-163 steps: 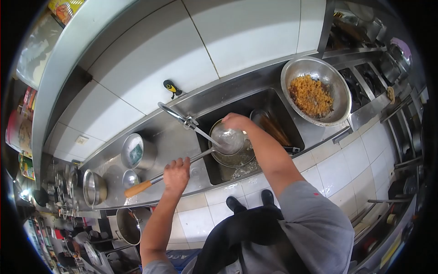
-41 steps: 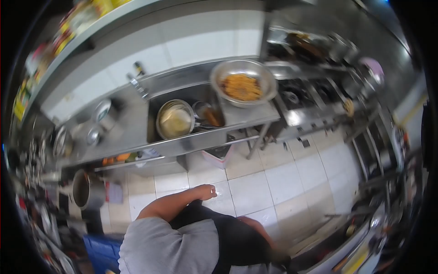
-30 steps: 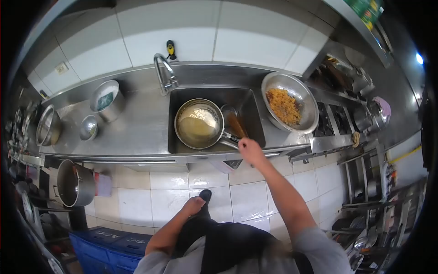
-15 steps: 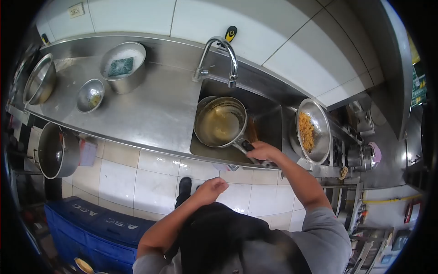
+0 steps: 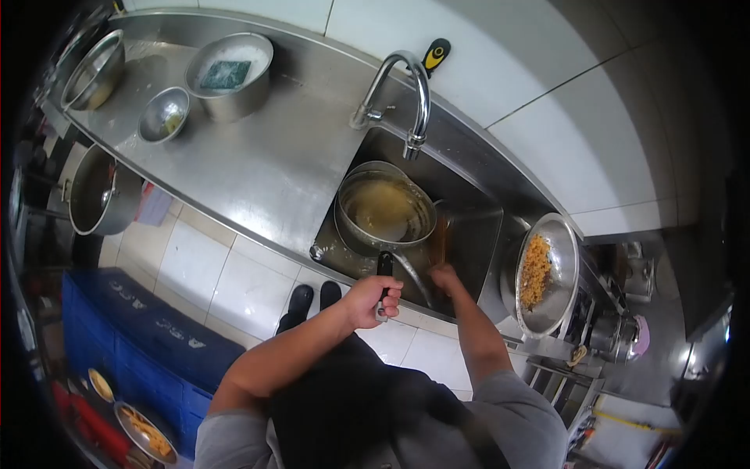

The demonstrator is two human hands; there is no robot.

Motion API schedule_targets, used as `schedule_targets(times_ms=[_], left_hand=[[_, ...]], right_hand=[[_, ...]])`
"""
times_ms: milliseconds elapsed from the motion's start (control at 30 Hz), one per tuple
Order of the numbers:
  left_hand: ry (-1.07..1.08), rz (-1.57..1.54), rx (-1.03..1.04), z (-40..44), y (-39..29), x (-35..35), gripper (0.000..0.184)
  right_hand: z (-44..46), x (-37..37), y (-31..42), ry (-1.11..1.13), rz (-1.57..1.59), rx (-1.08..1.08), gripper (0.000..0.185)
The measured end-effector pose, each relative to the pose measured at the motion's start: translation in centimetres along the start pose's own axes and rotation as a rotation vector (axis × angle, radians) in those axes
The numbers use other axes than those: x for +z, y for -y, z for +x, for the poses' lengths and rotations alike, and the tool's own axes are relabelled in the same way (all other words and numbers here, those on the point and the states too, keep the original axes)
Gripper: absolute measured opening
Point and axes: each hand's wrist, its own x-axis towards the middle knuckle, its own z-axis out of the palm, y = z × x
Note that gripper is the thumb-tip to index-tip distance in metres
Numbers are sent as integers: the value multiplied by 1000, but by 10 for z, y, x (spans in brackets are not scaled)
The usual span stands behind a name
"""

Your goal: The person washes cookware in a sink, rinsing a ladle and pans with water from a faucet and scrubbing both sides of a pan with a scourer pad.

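My left hand [image 5: 373, 303] is wrapped around the black handle of a metal saucepan [image 5: 350, 227], which sits tilted in the sink with cloudy yellowish liquid in it. Beneath its far side shows the rim of another metal vessel [image 5: 373, 167]. Inside the sink's right part, my right hand [image 5: 444, 278] is closed at the lower end of a brown brush with long bristles [image 5: 441, 234]; the fingers are partly hidden. Between my hands runs a curved shiny metal piece [image 5: 416, 279], too unclear to name.
A faucet [image 5: 422, 94] arches over the sink [image 5: 488, 242]. On the left counter stand a pot with a green scouring pad [image 5: 226, 74], a small bowl [image 5: 156, 129] and a larger bowl [image 5: 98, 70]. To the right leans a bowl [image 5: 561, 293] with orange food scraps. Blue bins [image 5: 141, 344] stand behind.
The saucepan handle has passed from my right hand to my left and swung toward me. My right hand has moved into the sink to the brush. The view has turned.
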Motion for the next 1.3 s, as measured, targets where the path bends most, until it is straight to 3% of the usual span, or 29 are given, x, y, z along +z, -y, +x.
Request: schedule_targets(times_ms=[67, 167, 200, 267, 300, 367, 433, 500, 567, 633, 800, 900, 967, 1033, 1067, 1100, 1200, 1233, 1300], left_hand=[[-22, -10, -2, -3, -1, 4, 17], [-94, 88, 37, -23, -8, 14, 21], [-139, 113, 23, -31, -8, 21, 24], [-206, 167, 7, -49, -5, 43, 30], [-205, 168, 7, -56, -4, 48, 30], [-200, 206, -5, -72, -6, 51, 31], [-222, 224, -46, -82, -10, 53, 30], [-235, 223, -52, -87, -8, 51, 30], [-177, 263, -83, -90, -10, 46, 26], [-171, 246, -27, -87, -14, 41, 21], [-83, 221, -42, -45, -11, 1, 20], [-119, 213, -12, -19, -4, -8, 17], [-140, 318, 8, -16, 1, -4, 23], [-161, 614, -76, -20, 3, 4, 30], [-103, 685, -90, -12, 4, -2, 45], [-104, 691, -91, -3, 4, -8, 45], [-62, 1105, -277, 5, -7, 3, 63], [-62, 1110, -276, 6, -8, 6, 63], [-7, 1417, -341, 6, -10, 10, 63]], right_hand=[[21, 12, -11, 195, -572, -351, 42], [19, 30, -15, 108, -806, -525, 42], [21, 38, -16, 111, -803, -526, 42], [37, 54, -24, 345, -412, -326, 46], [40, 50, -25, 343, -412, -326, 46], [26, 33, -3, 390, -562, -88, 49], [-3, -9, 18, 349, -404, -11, 48], [-76, -75, 108, 323, -588, 2, 39], [-94, -113, 145, 150, -995, -206, 32], [-136, -140, 199, -72, -1198, -267, 29], [-178, -129, 283, -104, -1694, -209, 28], [-203, -128, 295, -114, -1778, -141, 28], [-220, -140, 293, -161, -1758, -138, 25], [-238, -154, 299, -218, -1733, -144, 21], [-252, -160, 304, -256, -1759, -105, 21], [-266, -164, 309, -293, -1780, -65, 21], [-302, -178, 322, -346, -1790, -9, 22], [-309, -183, 323, -350, -1785, -7, 22], [-318, -193, 324, -373, -1778, 45, 26]])
